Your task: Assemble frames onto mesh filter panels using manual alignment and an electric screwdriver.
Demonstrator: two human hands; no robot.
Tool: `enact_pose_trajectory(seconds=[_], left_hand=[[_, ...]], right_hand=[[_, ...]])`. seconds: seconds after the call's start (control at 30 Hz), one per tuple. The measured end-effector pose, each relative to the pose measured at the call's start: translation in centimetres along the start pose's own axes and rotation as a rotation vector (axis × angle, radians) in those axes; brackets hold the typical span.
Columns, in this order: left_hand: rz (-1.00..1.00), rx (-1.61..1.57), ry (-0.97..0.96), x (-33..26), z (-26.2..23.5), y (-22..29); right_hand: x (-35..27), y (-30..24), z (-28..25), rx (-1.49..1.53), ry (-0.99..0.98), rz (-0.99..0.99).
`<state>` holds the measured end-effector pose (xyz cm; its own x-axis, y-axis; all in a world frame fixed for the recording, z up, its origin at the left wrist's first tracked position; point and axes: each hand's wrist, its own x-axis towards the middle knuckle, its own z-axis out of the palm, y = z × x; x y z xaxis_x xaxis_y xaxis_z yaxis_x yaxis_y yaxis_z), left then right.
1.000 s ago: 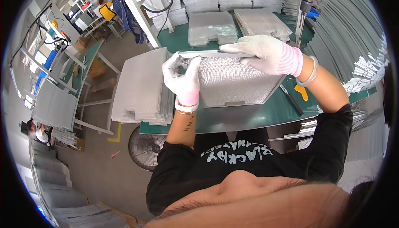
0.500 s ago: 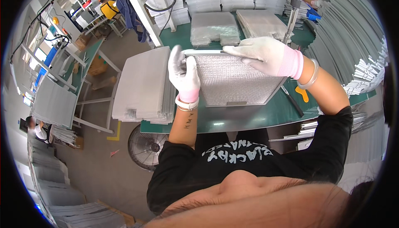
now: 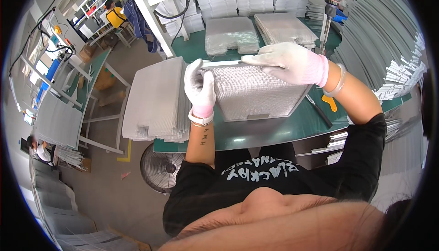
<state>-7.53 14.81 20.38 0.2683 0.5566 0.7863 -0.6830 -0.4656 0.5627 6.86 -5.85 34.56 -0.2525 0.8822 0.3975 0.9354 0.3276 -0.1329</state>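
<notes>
A framed metal mesh filter panel (image 3: 258, 91) stands tilted on its lower edge on the green worktable (image 3: 228, 136), its silvery mesh facing me. My left hand (image 3: 200, 84), in a white glove with a pink cuff, grips the frame's upper left corner, thumb in front and fingers curled behind. On the top edge lies my right hand (image 3: 288, 62), gloved the same way; its fingers stretch along the frame while the thumb presses against the mesh. The far side of the panel is hidden.
Left of the panel rises a stack of mesh sheets (image 3: 153, 97). Behind it lie two more stacks (image 3: 232, 36) (image 3: 286, 29). A black-handled tool (image 3: 320, 113) and a yellow scraper-like piece (image 3: 329, 103) rest at right. An upright drill-like tool (image 3: 330, 10) hangs far right; a floor fan (image 3: 160, 168) stands lower left.
The view has shifted slightly. Both hands keep their hold on the panel, whose top edge sits a little lower in the picture.
</notes>
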Motion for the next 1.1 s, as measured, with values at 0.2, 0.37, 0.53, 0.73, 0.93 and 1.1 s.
enact_pose_trajectory(seconds=[0.2, 0.37, 0.53, 0.73, 0.93, 1.1], left_hand=[[-0.01, -0.111, -0.046, 0.8, -0.3, 0.0], [-0.003, -0.04, 0.042, 0.8, -0.5, 0.0], [-0.084, -0.046, 0.09, 0.5, -0.1, 0.6], [-0.031, -0.048, 0.013, -0.1, 0.4, -0.4], [0.09, -0.064, -0.078, -1.3, -0.2, -2.4], [0.116, 0.12, -0.122, -0.4, -0.8, -2.4]], right_hand=[[0.2, -0.3, -0.6, 0.015, -0.035, 0.029], [3.9, -1.6, -1.2, 0.084, -0.159, 0.272], [7.1, 0.5, 2.6, 0.025, -0.259, 0.2], [6.4, 0.4, 3.3, -0.007, -0.247, 0.155], [5.6, -1.7, 2.4, -0.241, -0.201, 0.166], [3.0, -2.2, 1.6, -0.308, 0.162, 0.033]])
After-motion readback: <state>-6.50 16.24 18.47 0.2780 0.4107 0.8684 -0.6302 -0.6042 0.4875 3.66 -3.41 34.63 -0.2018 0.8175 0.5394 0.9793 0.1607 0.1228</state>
